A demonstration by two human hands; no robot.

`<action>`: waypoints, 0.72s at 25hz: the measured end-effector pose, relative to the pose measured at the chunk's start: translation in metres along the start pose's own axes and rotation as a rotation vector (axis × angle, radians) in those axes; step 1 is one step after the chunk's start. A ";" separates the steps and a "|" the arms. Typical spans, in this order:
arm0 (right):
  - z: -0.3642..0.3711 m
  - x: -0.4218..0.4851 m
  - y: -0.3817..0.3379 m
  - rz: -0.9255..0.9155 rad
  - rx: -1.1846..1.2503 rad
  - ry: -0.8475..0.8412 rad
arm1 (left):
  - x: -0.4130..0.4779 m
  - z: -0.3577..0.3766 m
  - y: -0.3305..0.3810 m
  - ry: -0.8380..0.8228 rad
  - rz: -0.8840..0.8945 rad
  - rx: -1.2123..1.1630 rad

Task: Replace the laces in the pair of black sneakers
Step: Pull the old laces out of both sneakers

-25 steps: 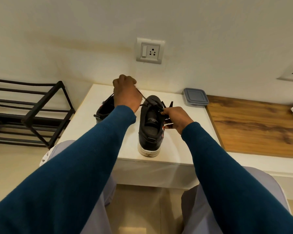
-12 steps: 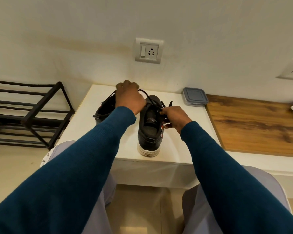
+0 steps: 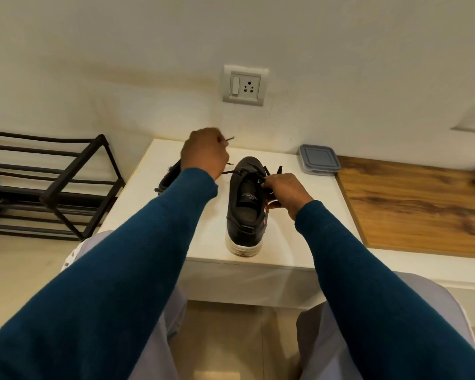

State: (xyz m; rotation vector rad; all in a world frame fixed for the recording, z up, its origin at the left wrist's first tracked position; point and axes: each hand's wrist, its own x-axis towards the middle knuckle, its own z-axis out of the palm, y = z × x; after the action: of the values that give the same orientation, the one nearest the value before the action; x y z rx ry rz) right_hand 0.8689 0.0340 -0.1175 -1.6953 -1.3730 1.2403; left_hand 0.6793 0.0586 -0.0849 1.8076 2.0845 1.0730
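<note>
A black sneaker with a white sole [image 3: 246, 212] stands heel toward me on the white table [image 3: 307, 204]. My right hand [image 3: 285, 192] grips its right upper edge at the eyelets, fingers curled on the shoe and lace. My left hand [image 3: 205, 154] is closed around a black lace [image 3: 228, 171] that runs from the shoe's left eyelets; the lace tip sticks out past my knuckles. The second black sneaker [image 3: 169, 179] lies behind my left forearm, mostly hidden.
A black metal shoe rack [image 3: 47, 185] stands on the floor at the left. A grey lidded container [image 3: 318, 159] sits at the table's back right, beside a wooden surface [image 3: 412, 207]. Wall sockets [image 3: 244, 85] are above. My knees are below the table edge.
My left hand has drawn the lace out to the left and slightly away from the shoe, so the tip now shows past my fist. My right hand stays on the sneaker.
</note>
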 end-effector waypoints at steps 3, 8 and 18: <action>0.001 0.001 -0.001 -0.023 -0.024 0.027 | -0.003 0.003 -0.024 -0.310 -0.087 0.226; 0.011 0.003 -0.012 -0.208 -0.426 0.207 | -0.014 0.024 -0.015 -0.438 -0.033 0.035; 0.037 0.022 -0.025 -0.340 -0.894 0.209 | -0.016 0.034 -0.001 -0.538 -0.006 -0.028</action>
State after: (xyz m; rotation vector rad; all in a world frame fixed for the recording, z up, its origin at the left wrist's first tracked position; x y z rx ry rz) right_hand 0.8254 0.0584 -0.1148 -1.9270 -2.1367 0.2208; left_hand 0.7016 0.0573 -0.1156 1.8170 1.7372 0.5242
